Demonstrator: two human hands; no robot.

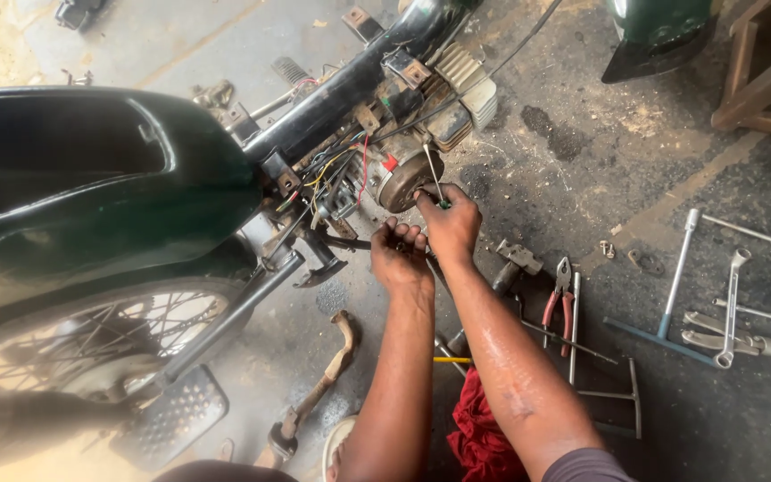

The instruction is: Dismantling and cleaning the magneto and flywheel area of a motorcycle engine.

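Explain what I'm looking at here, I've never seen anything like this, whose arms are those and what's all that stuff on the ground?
This is one picture from a camera worn on a person's head, looking down at their own arms. They crouch beside a dark green motorcycle with its engine and coloured wires exposed. The right hand grips a thin screwdriver pointed at the round engine part. The left hand is closed just beside it; what it holds is hidden. On the concrete floor lie red-handled pliers, a hammer, long socket wrenches and a red rag.
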